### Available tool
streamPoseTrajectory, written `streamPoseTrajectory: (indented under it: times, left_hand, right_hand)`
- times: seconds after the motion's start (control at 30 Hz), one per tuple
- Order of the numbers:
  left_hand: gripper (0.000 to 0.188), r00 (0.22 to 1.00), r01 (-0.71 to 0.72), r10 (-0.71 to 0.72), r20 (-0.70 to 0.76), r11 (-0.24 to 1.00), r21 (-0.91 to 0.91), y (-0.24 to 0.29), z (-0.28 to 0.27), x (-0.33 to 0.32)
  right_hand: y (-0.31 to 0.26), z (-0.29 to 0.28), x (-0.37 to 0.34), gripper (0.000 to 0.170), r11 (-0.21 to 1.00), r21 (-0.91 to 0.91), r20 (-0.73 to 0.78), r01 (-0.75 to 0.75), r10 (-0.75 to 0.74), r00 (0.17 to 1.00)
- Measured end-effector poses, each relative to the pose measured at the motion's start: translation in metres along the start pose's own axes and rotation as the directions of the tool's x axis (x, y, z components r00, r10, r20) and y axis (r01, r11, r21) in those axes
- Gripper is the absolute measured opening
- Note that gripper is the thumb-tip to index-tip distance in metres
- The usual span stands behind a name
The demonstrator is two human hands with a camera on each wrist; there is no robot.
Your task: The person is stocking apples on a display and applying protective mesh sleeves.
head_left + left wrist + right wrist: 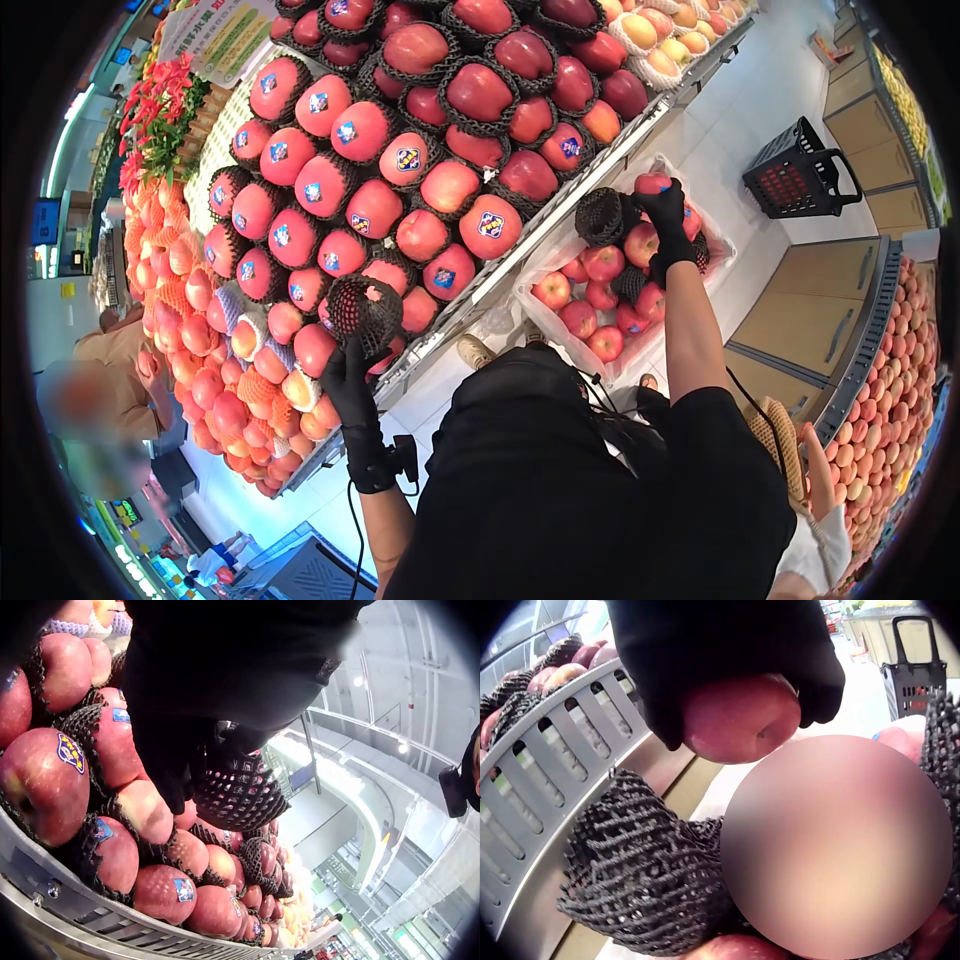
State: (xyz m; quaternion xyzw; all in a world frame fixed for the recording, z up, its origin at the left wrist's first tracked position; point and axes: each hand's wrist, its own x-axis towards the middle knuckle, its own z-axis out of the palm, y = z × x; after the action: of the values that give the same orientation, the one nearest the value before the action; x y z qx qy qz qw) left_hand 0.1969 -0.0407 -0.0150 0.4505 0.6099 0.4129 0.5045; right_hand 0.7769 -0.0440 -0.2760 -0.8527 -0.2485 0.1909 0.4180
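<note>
Over the lower edge of the apple display, my black-gloved left hand holds a black foam net sleeve. Pinkish red shows through the mesh of the net in the left wrist view. My right hand, gloved in black too, grips a bare red apple above the lined crate. Its fingers come round the fruit from both sides. Beneath it lie several red apples and a loose black foam net. A blurred patch covers part of the right wrist view.
Stickered apples in black nets fill the sloped display, edged by a slotted metal rail. A black shopping basket stands on the floor beyond the crate. Peach-like fruit lies at the right; another person stands far left.
</note>
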Motion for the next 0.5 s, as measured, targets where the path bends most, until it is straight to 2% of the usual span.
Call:
streamPoseTrajectory:
  times: [0.03, 0.07, 0.17, 0.27, 0.37, 0.47, 0.5]
  left_hand:
    - [0.020, 1.000, 0.000, 0.000, -0.021, 1.000, -0.008, 0.001, -0.001, 0.001]
    - [0.019, 0.999, 0.000, -0.001, -0.042, 1.000, -0.015, 0.001, -0.004, 0.001]
    - [0.026, 0.986, -0.107, 0.121, -0.115, 0.986, 0.126, -0.018, -0.031, 0.013]
    - [0.033, 0.979, -0.127, 0.133, -0.156, 0.991, 0.049, -0.020, -0.041, 0.018]
    - [0.031, 0.977, -0.141, 0.126, -0.171, 0.987, -0.079, -0.024, -0.052, 0.022]
    - [0.028, 0.959, -0.208, 0.186, -0.213, 0.974, -0.089, -0.026, -0.064, 0.029]
    - [0.026, 0.960, -0.204, 0.180, -0.213, 0.974, -0.095, -0.019, -0.064, 0.027]
  right_hand:
    - [-0.019, -0.007, -0.007, 0.088, 0.981, -0.193, -0.081, -0.004, -0.011, 0.997]
    - [-0.028, -0.012, -0.012, 0.087, 0.986, -0.166, -0.124, -0.008, -0.013, 0.992]
    - [-0.046, -0.019, -0.017, 0.089, 0.994, -0.113, -0.230, -0.004, -0.022, 0.973]
    - [-0.073, -0.028, -0.030, 0.090, 0.996, -0.043, -0.241, 0.076, -0.084, 0.967]
    - [-0.109, -0.039, -0.048, 0.089, 0.996, -0.060, -0.204, 0.070, -0.081, 0.976]
    - [-0.134, -0.037, -0.064, 0.084, 0.989, -0.004, -0.209, 0.146, -0.144, 0.967]
    - [-0.145, -0.037, -0.074, 0.082, 0.986, 0.096, -0.143, 0.133, -0.119, 0.983]
